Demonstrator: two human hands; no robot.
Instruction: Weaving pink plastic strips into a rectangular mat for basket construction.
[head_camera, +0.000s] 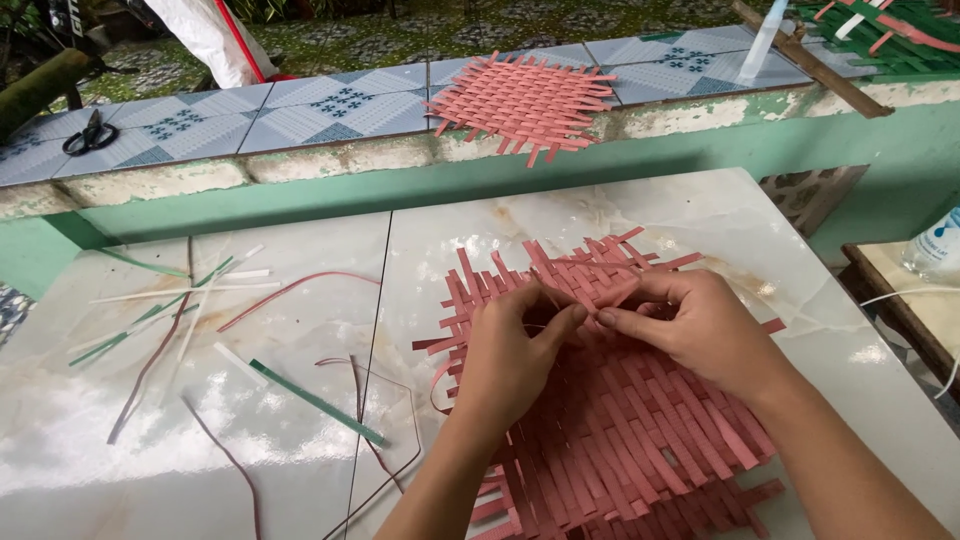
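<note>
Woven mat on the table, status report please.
Left hand and right hand both pinching strips at the red woven mat. Mat flat on white table. Loose strips lie left, clear.

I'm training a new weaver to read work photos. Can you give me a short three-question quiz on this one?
1. True or false: both hands pinch strips at the middle of the red woven mat.
2. Which lies on the tiled ledge at far left? A) scissors B) a hammer C) a cup
3. What colour is the long loose strip left of the left hand?

Key
1. True: the left hand and right hand meet fingertip to fingertip on the mat.
2. A, black scissors.
3. Green.
</note>
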